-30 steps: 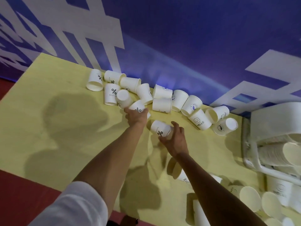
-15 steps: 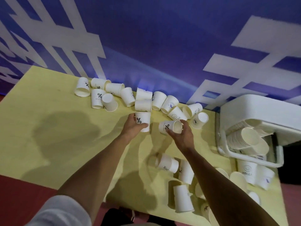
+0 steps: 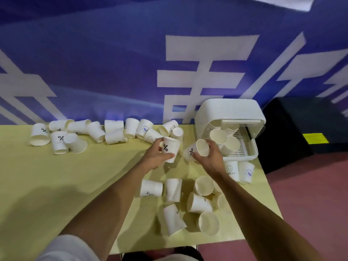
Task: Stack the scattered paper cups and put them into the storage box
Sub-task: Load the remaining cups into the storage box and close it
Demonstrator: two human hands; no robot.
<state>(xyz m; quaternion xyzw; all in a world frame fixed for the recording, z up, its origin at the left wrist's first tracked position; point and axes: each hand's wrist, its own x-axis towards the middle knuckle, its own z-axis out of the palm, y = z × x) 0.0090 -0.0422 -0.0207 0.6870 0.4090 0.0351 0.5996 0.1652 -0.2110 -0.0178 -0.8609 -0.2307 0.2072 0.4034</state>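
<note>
My left hand [image 3: 156, 157] grips a white paper cup with a percent sign [image 3: 170, 147], held upright above the yellow table [image 3: 56, 185]. My right hand [image 3: 211, 159] grips a second paper cup [image 3: 197, 149], tilted with its mouth toward the white storage box [image 3: 228, 113]. The box lies open on its side at the table's right edge, with stacked cups [image 3: 224, 138] inside. The two held cups are apart, close to the box opening.
Several loose cups [image 3: 94, 130] lie in a row along the blue wall at the back. Another cluster [image 3: 190, 200] lies near the table's front right corner. Two upright cups [image 3: 239, 170] stand below the box. A black block [image 3: 301, 127] sits right of the table.
Both hands have carried their cups to the right, toward the storage box. The view has swung right, so the box now sits close to my right hand.
</note>
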